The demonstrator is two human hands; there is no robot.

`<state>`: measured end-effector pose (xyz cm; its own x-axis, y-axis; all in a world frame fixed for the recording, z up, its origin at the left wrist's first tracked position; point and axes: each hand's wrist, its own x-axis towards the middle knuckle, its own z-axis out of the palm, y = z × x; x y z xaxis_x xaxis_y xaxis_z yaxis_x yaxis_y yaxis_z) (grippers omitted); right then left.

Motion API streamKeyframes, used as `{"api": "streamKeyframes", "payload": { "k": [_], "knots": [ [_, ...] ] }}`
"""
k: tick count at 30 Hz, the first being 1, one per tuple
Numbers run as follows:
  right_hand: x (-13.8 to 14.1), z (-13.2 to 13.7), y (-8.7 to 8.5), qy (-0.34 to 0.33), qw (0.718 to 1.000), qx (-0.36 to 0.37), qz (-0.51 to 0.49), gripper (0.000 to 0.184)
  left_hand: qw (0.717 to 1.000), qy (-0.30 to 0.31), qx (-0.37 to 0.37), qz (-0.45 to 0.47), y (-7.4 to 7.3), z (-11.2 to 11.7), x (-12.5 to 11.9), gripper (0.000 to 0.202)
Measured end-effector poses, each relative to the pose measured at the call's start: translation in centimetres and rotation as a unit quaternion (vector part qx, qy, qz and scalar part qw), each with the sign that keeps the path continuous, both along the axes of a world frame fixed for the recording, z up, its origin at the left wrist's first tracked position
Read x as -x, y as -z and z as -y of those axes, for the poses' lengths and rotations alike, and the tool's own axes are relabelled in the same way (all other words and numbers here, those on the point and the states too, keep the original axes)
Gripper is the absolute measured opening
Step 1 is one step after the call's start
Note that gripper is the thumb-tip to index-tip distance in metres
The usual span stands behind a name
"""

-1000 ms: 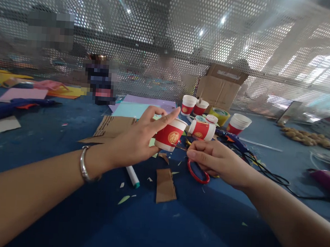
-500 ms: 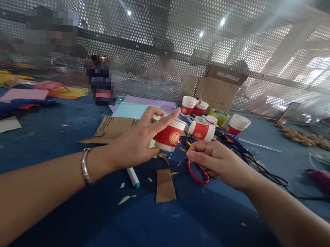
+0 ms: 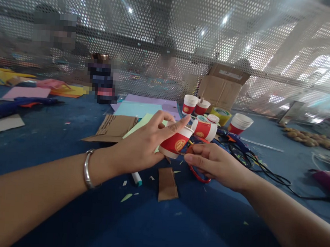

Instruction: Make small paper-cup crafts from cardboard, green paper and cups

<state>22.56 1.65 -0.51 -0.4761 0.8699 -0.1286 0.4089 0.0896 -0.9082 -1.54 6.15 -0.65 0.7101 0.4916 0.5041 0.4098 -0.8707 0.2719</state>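
My left hand (image 3: 149, 143) is closed around a red and white paper cup (image 3: 175, 142) with a gold emblem. The cup is tilted a little, its index finger lying along the rim. At the cup's lower right side, my right hand (image 3: 211, 162) is pinched; a thin dark sliver shows at its fingertips, too small to name. Under and behind that hand is a red ring-shaped handle (image 3: 199, 175), partly hidden. Just beyond, another paper cup (image 3: 205, 130) lies on its side.
Cardboard pieces (image 3: 168, 184), a marker (image 3: 137, 179) and paper scraps lie on the blue table. Stacked cups (image 3: 240, 124), yellow tape (image 3: 220, 116) and a glue gun (image 3: 234, 139) with a black cable are at the right. A perforated screen (image 3: 148, 43) stands behind.
My left hand and the cup have moved slightly right and down, and the cup tilts more. My right hand's fingertips are now closer to the cup's lower side.
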Motion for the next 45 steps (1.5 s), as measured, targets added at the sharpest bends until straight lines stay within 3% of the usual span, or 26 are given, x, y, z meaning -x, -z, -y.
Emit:
{"api": "streamKeyframes", "payload": {
  "k": [8, 14, 21, 24, 32, 45],
  "knots": [
    [0.2, 0.2, -0.3, -0.008, 1.0, -0.011, -0.016, 0.043, 1.0, 0.009, 0.019, 0.013, 0.0, -0.1, 0.1, 0.091],
    [0.4, 0.6, -0.7, -0.026, 0.999, -0.016, -0.041, 0.039, 0.996, 0.014, 0.07, 0.062, 0.0, -0.7, 0.2, 0.108],
    [0.0, 0.2, -0.5, -0.027, 0.998, 0.004, -0.052, 0.042, 0.986, 0.06, 0.136, 0.081, 0.2, -1.5, 0.6, 0.089],
    [-0.1, 0.1, -0.5, -0.028, 0.998, 0.009, -0.047, 0.043, 0.99, 0.054, 0.107, 0.075, 0.3, -1.5, 0.6, 0.093],
    [-0.5, 0.1, -0.9, -0.052, 0.997, 0.022, -0.059, 0.04, 0.996, 0.048, -0.058, 0.055, 0.4, -1.3, 0.6, 0.105],
    [-0.9, -0.2, -1.3, -0.08, 0.997, -0.016, 0.01, 0.043, 0.995, 0.053, -0.08, -0.037, -0.5, -0.7, 0.8, 0.117]
  ]
}}
